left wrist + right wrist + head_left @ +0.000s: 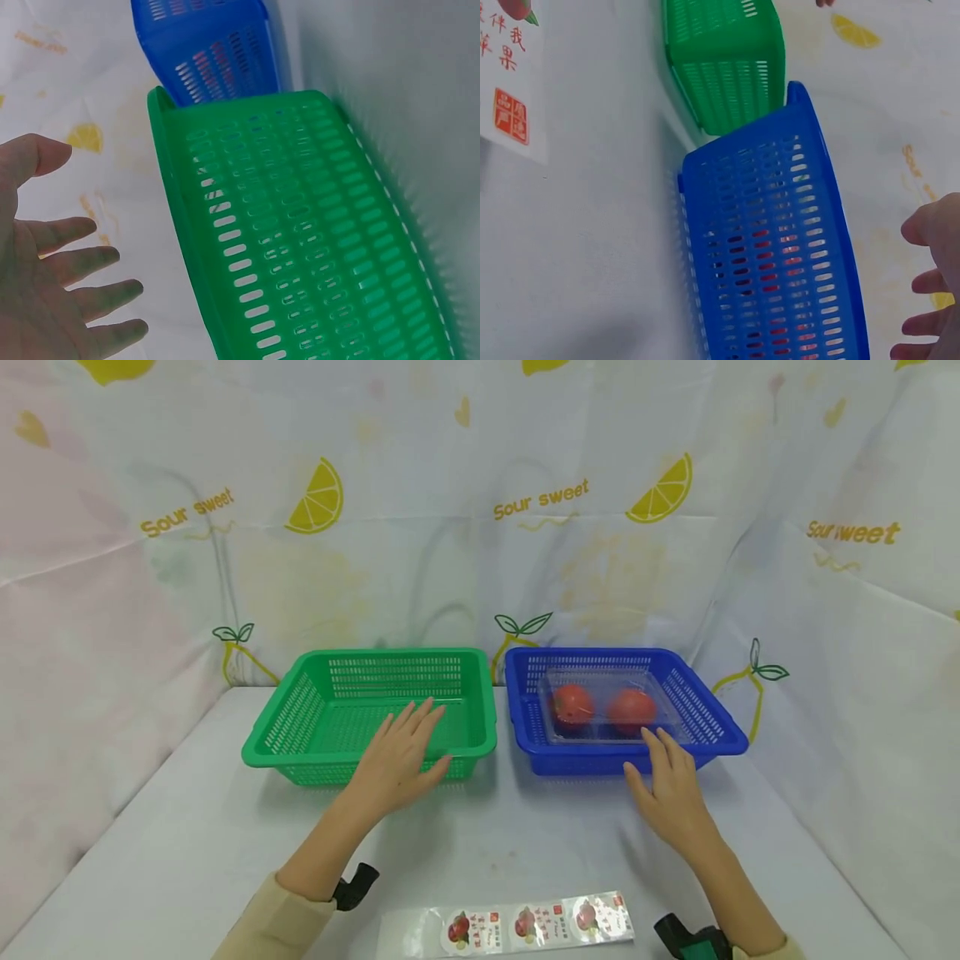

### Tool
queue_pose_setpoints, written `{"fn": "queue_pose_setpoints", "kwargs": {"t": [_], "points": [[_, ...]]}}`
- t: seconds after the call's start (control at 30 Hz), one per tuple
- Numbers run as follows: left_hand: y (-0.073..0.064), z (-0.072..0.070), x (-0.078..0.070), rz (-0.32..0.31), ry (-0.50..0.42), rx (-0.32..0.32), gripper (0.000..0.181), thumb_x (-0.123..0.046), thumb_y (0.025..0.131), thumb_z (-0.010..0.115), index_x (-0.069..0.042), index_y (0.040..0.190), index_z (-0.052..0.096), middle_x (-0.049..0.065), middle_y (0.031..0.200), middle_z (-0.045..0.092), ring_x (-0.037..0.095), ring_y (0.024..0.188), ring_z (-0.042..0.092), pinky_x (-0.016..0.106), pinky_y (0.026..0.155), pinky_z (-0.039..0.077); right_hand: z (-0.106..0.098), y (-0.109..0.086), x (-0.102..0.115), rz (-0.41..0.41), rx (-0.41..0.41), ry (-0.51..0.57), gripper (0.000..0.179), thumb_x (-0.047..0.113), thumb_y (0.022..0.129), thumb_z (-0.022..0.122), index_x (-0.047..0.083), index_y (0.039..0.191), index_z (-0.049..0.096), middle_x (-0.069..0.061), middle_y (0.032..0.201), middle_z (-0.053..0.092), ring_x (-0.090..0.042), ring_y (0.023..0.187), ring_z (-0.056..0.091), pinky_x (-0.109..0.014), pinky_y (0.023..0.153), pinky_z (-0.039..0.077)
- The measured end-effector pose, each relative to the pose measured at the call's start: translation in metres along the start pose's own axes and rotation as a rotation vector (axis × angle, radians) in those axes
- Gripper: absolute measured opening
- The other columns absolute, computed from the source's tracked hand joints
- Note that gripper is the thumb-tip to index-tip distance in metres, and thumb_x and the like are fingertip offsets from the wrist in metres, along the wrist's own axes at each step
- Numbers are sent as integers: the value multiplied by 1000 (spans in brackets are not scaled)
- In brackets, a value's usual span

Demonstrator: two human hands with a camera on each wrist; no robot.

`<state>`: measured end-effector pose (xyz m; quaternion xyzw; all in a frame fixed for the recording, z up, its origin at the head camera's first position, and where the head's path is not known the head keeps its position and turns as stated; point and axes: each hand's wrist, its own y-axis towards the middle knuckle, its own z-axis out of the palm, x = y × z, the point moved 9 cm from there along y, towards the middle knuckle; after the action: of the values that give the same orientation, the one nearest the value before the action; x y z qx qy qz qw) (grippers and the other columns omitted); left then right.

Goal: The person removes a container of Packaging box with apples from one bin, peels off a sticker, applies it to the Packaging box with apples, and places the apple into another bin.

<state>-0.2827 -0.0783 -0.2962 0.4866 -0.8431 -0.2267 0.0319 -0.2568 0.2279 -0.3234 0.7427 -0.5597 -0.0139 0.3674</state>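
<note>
In the head view, the left hand (397,760) hovers over the front rim of a green plastic basket (262,752), fingers spread and nothing held. The right hand (671,793) is near the front rim of a blue plastic basket (577,762), its fingers extended and apart, holding nothing. Inside the blue basket lies a clear plastic box (600,681) with two red apples (573,705) in it. Both wrist views show the slotted side of a basket beside the hand. The green basket has nothing visible inside.
A strip of round apple stickers (525,927) lies on the white table (480,852) near its front edge, between the forearms. A white cloth (420,577) printed with lemons hangs behind the baskets and along both sides. Black straps (356,887) sit at the wrists.
</note>
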Motion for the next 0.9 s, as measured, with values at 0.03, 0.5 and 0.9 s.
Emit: {"fn": "queue_pose_setpoints", "kwargs": {"t": [0.03,0.5,0.9], "points": [[2,0,-1,3,-9,-3,63,-33,86,58,-5,138,37,17,142,35,36,130,30,57,101,24,0,1,-1,0,-2,4,51,12,88,56,-11,129,37,-38,129,32,-54,116,29,-65,91,25],[29,8,-17,35,-43,29,60,-30,88,57,-3,138,37,18,140,37,35,128,34,45,103,28,-2,18,-17,33,-6,22,49,13,90,53,-12,129,36,-38,129,30,-53,118,24,-64,90,24],[45,27,-22,32,-20,18,55,-26,87,58,-2,134,41,16,132,47,30,122,43,40,97,38,0,32,-26,33,21,22,48,13,91,51,-13,128,36,-38,130,29,-54,119,24,-66,92,23]]}}
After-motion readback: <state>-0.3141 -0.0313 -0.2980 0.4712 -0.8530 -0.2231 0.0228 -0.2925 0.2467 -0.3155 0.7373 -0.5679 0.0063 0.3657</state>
